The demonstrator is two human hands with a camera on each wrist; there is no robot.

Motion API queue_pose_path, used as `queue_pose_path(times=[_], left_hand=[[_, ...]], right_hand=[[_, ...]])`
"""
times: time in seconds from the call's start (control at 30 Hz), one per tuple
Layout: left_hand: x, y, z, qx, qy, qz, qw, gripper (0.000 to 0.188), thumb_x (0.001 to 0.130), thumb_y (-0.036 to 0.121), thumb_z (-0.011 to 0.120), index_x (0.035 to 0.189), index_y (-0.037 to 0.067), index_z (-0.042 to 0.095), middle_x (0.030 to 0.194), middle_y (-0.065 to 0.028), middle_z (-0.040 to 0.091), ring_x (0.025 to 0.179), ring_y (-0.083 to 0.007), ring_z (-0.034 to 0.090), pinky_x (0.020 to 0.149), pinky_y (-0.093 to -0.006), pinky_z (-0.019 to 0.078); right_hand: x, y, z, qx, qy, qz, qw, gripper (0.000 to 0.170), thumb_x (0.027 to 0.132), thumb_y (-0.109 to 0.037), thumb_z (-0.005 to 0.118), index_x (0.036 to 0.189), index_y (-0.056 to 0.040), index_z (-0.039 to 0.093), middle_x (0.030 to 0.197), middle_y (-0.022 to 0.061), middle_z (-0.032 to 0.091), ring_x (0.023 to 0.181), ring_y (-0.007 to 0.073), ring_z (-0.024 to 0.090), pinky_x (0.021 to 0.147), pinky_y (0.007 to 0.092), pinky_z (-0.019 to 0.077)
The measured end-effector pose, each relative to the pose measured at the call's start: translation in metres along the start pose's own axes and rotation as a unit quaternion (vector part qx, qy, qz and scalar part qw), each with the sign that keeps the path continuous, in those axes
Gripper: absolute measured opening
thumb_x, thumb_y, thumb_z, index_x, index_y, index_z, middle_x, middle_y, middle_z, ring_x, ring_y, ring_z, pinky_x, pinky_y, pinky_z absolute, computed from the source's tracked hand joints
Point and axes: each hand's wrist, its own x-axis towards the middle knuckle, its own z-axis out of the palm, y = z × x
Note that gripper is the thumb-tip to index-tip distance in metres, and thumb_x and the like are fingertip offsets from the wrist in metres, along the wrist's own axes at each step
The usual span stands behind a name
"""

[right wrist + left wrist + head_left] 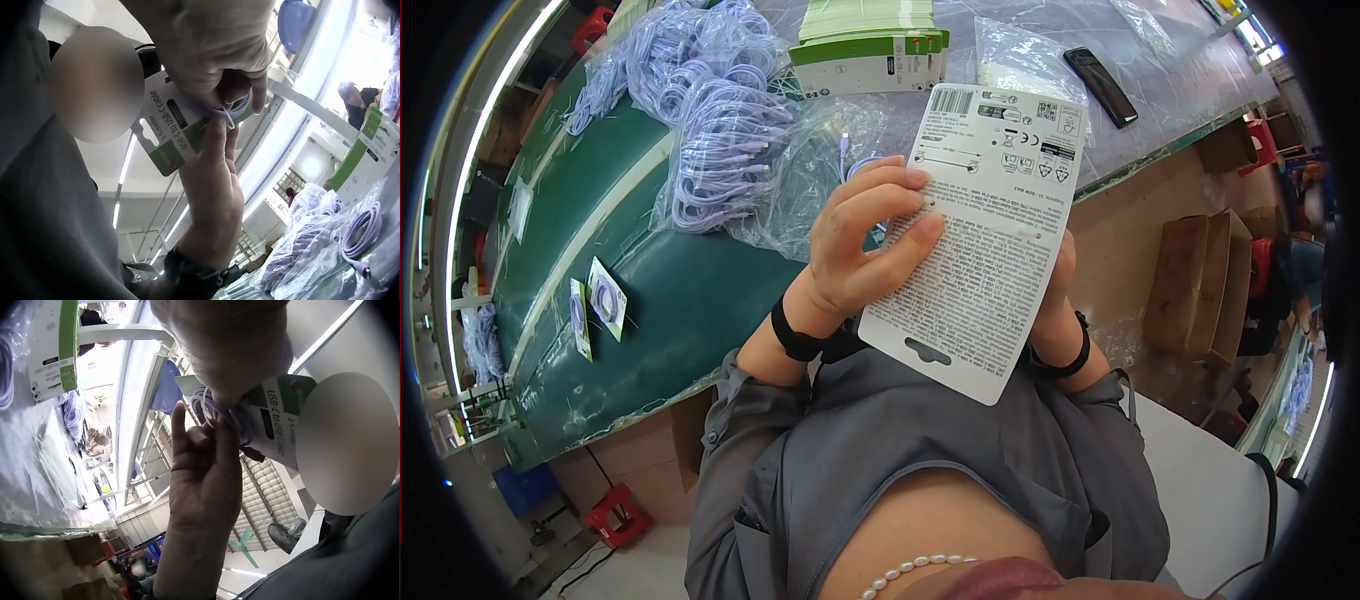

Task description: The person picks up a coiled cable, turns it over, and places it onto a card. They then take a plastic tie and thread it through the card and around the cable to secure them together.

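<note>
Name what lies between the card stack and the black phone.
In the head view, a clear plastic bag, partly behind the held card, lies between the card stack and the black phone.

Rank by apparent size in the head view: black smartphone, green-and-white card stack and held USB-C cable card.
1. USB-C cable card, nearest the camera
2. Green-and-white card stack
3. Black smartphone

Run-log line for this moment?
left hand: on card back | right hand: at purple cable | table: bagged cables, two carded cables
</note>
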Motion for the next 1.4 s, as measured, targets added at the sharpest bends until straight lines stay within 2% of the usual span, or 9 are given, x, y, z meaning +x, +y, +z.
queue_pose_path(times=[0.77, 0.9, 1.0, 1.1, 1.2, 1.23, 1.3, 1.33, 1.4], left_hand=[[-0.005, 0.005, 0.005, -0.024, 0.036, -0.076, 0.996, 0.032, 0.065, -0.003, 0.075, 0.093, 0.007, 0.064, 0.094, -0.0089, 0.058, 0.089, -0.0269, 0.061, 0.079, -0.0408, 0.0490], [-0.002, 0.003, -0.002, 0.045, -0.010, -0.011, 0.999, 0.032, 0.066, -0.002, 0.074, 0.094, 0.008, 0.065, 0.095, -0.0074, 0.059, 0.089, -0.0245, 0.061, 0.083, -0.0407, 0.0471], [-0.002, 0.004, -0.002, 0.047, -0.022, -0.017, 0.998, 0.032, 0.066, -0.001, 0.074, 0.096, 0.008, 0.064, 0.097, -0.0067, 0.059, 0.089, -0.0233, 0.061, 0.086, -0.0401, 0.0456], [-0.004, 0.005, 0.001, 0.031, -0.024, -0.043, 0.998, 0.032, 0.068, -0.001, 0.073, 0.097, 0.007, 0.064, 0.099, -0.0065, 0.059, 0.091, -0.0229, 0.061, 0.088, -0.0392, 0.0446], [-0.011, 0.008, 0.008, -0.003, -0.015, -0.086, 0.996, 0.029, 0.071, -0.001, 0.071, 0.099, 0.006, 0.064, 0.103, -0.0068, 0.059, 0.095, -0.0233, 0.060, 0.089, -0.0380, 0.0440], [-0.018, 0.010, 0.015, -0.082, 0.041, -0.185, 0.979, 0.029, 0.074, 0.000, 0.069, 0.101, 0.006, 0.063, 0.104, -0.0061, 0.059, 0.097, -0.0225, 0.059, 0.090, -0.0369, 0.0436], [-0.027, 0.011, 0.019, -0.230, 0.147, -0.369, 0.888, 0.027, 0.080, 0.000, 0.066, 0.106, 0.006, 0.062, 0.107, -0.0047, 0.059, 0.100, -0.0209, 0.058, 0.090, -0.0348, 0.0428], [-0.025, 0.011, 0.016, -0.226, 0.147, -0.369, 0.889, 0.027, 0.080, 0.000, 0.066, 0.106, 0.006, 0.062, 0.107, -0.0047, 0.059, 0.100, -0.0209, 0.058, 0.090, -0.0348, 0.0428], [-0.016, 0.012, 0.011, -0.400, 0.222, -0.453, 0.765, 0.026, 0.085, 0.003, 0.063, 0.110, 0.007, 0.060, 0.109, -0.0029, 0.059, 0.102, -0.0179, 0.056, 0.090, -0.0329, 0.0421]], right_hand=[[0.009, -0.008, 0.000, -0.031, -0.002, -0.025, 0.999, 0.029, 0.068, -0.008, 0.075, 0.095, -0.0032, 0.067, 0.097, 0.0126, 0.065, 0.088, 0.0290, 0.064, 0.070, 0.0334, 0.0524], [0.008, -0.006, -0.001, -0.012, -0.003, -0.007, 1.000, 0.029, 0.068, -0.008, 0.074, 0.095, -0.0029, 0.066, 0.096, 0.0127, 0.065, 0.086, 0.0293, 0.064, 0.069, 0.0337, 0.0522], [0.004, 0.001, 0.002, -0.023, -0.007, -0.012, 1.000, 0.030, 0.069, -0.007, 0.074, 0.097, -0.0027, 0.064, 0.095, 0.0131, 0.065, 0.084, 0.0296, 0.064, 0.068, 0.0338, 0.0520], [-0.005, 0.010, 0.011, 0.068, 0.031, 0.110, 0.991, 0.032, 0.071, -0.007, 0.073, 0.100, -0.0031, 0.061, 0.092, 0.0132, 0.064, 0.079, 0.0281, 0.064, 0.067, 0.0324, 0.0512], [0.006, 0.011, 0.020, 0.068, 0.049, 0.143, 0.986, 0.031, 0.073, -0.006, 0.071, 0.101, -0.0020, 0.059, 0.090, 0.0118, 0.064, 0.077, 0.0263, 0.064, 0.066, 0.0316, 0.0505], [0.011, 0.013, 0.022, 0.070, 0.057, 0.157, 0.983, 0.031, 0.074, -0.006, 0.070, 0.102, -0.0015, 0.058, 0.090, 0.0111, 0.064, 0.076, 0.0254, 0.064, 0.066, 0.0312, 0.0502], [0.010, 0.025, 0.003, 0.106, 0.074, 0.187, 0.974, 0.029, 0.077, -0.005, 0.067, 0.104, 0.0001, 0.057, 0.093, 0.0101, 0.064, 0.079, 0.0223, 0.063, 0.070, 0.0300, 0.0496], [0.008, 0.033, -0.009, 0.138, 0.091, 0.219, 0.962, 0.026, 0.081, -0.004, 0.063, 0.106, 0.0016, 0.057, 0.096, 0.0092, 0.063, 0.082, 0.0192, 0.062, 0.073, 0.0289, 0.0491], [0.012, 0.041, -0.009, 0.170, 0.104, 0.249, 0.948, 0.024, 0.084, -0.003, 0.060, 0.108, 0.0032, 0.056, 0.099, 0.0083, 0.063, 0.085, 0.0161, 0.061, 0.077, 0.0277, 0.0485]])
